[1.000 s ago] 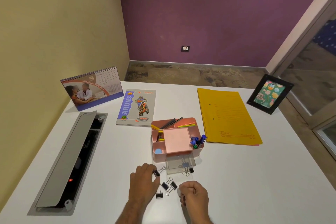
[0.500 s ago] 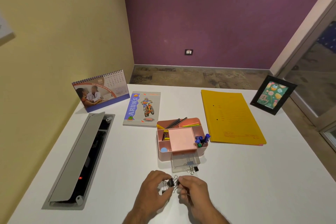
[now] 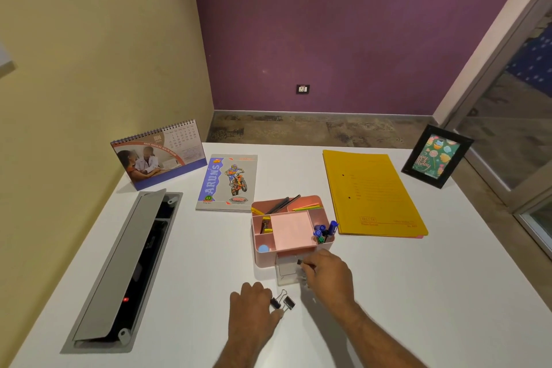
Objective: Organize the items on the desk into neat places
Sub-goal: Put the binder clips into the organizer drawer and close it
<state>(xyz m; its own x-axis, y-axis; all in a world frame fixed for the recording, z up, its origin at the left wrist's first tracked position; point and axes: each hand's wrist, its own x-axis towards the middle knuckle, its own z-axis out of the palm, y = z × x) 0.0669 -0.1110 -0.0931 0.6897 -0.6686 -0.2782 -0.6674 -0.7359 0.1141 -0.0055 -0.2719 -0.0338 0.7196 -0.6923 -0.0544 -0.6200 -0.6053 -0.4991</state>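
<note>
A pink desk organizer [image 3: 294,233] stands mid-desk, holding pens, pencils and markers, with its clear drawer [image 3: 285,273] pulled out toward me. My right hand [image 3: 327,273] hovers over the drawer and pinches a black binder clip [image 3: 299,262] between its fingertips. Nearer to me, my left hand [image 3: 254,308] rests on the white desk [image 3: 418,293], its fingers touching two black binder clips [image 3: 282,303] that lie side by side.
A desk calendar [image 3: 159,154] stands at the back left, a notebook [image 3: 228,182] lies beside it. A yellow folder [image 3: 373,191] lies at the right, a framed picture [image 3: 436,157] behind it. An open grey cable tray [image 3: 125,266] runs along the left.
My hands were together over the clips near the desk's front. The right hand has moved up to the drawer with one clip; the left stays by two clips.
</note>
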